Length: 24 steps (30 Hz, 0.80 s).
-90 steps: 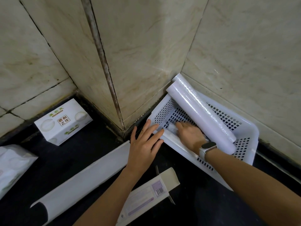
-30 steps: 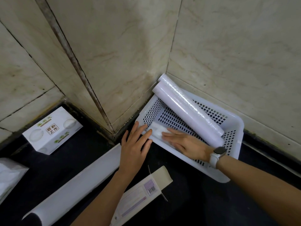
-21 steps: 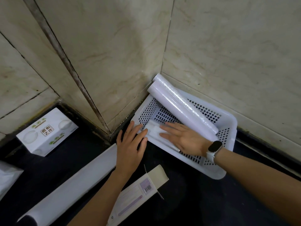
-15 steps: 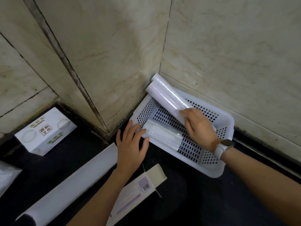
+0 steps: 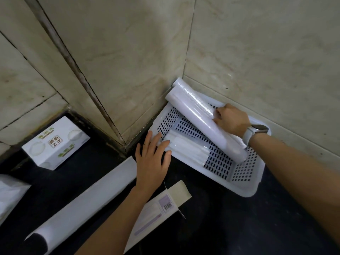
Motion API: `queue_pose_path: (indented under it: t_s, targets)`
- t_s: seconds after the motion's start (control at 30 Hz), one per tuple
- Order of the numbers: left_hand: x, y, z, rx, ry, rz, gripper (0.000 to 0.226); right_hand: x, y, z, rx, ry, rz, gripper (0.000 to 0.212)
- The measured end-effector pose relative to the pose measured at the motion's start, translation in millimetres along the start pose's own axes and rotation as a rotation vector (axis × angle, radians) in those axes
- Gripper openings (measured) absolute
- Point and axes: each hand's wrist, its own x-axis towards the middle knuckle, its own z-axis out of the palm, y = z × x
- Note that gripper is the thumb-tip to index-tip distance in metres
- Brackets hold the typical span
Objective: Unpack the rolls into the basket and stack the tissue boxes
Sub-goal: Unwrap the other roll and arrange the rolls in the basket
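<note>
A white perforated basket (image 5: 244, 188) sits in the wall corner on the dark floor. A long plastic-wrapped roll (image 5: 193, 115) lies diagonally across its rim, with a second roll (image 5: 179, 83) just behind it against the wall. My right hand (image 5: 230, 118) curls over the front roll near its middle. A flat white pack (image 5: 187, 151) lies on the basket's bottom. My left hand (image 5: 152, 161) rests flat and spread on the basket's near-left rim. A white tissue box (image 5: 55, 142) with green print stands at left.
A long white tube (image 5: 88, 197) lies diagonally on the floor under my left forearm. An open, flat carton (image 5: 165, 205) lies beside it. A white plastic bag (image 5: 9, 194) is at the left edge. Marble walls close the back.
My right hand left the flat pack on the basket's bottom, moved up and right, and closed over the long roll. My left hand stayed on the rim.
</note>
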Motion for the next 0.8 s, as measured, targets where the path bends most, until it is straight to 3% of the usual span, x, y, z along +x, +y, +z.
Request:
queue_pose_path:
  t_s: [0.2,0.4,0.5,0.63,0.73,0.8]
  targets:
    - [0.0,-2.1,-4.2,0.033,-0.040,0.019,0.043,-3.9,-5.2,2.0,0.103,0.004,0.033,0.020]
    - [-0.4,-1.8,-3.9,0.007,-0.035,0.024,0.044,-38.8,-13.0,-18.1,0.406,0.398,0.003,0.034]
    - [-0.6,-1.9,-3.1,0.009,-0.037,0.022,0.048,-73.2,-32.8,-17.7,0.582,0.280,-0.129,0.041]
    - [-0.3,-1.7,-4.3,0.016,-0.057,-0.007,0.056,-95.3,-46.8,2.3,0.401,0.009,-0.250,0.039]
    - [0.0,-2.8,-5.3,0.015,-0.063,-0.010,0.058,-91.5,-40.2,8.6,0.149,0.111,-0.268,0.039]
    - [0.1,-3.1,-5.3,0.018,-0.062,-0.007,0.058,-84.6,-31.7,6.1,0.124,0.217,-0.188,0.039]
